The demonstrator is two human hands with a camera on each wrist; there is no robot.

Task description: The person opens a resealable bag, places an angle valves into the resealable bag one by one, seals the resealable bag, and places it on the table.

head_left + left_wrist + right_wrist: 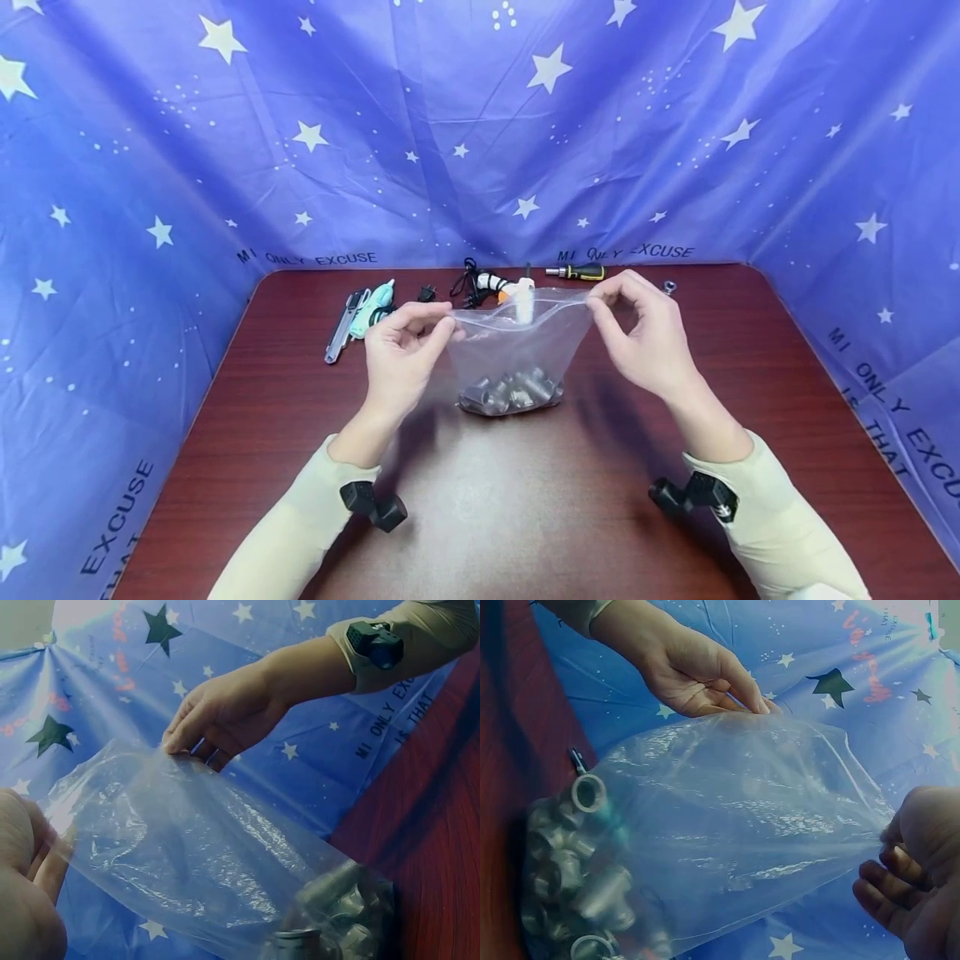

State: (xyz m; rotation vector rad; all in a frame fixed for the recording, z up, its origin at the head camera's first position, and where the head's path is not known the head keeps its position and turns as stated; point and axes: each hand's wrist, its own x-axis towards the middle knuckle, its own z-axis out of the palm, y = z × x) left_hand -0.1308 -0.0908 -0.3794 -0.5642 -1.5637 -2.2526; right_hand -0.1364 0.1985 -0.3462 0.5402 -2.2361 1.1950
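A clear plastic zip bag stands upright at the middle of the table, stretched between both hands. Metal pipe fittings, several of them, lie heaped in its bottom. My left hand pinches the left top corner between thumb and fingers. The opposite top corner is pinched by my right hand. Between the hands the bag's mouth sags in a wavy line, with its two edges slightly parted. In the left wrist view the film looks creased and shiny, pulled taut toward the corners.
Behind the bag lie a screwdriver, a white glue bottle, a black cable and a black plug. At left are a utility knife and a light-blue glue gun. A small metal part sits back right.
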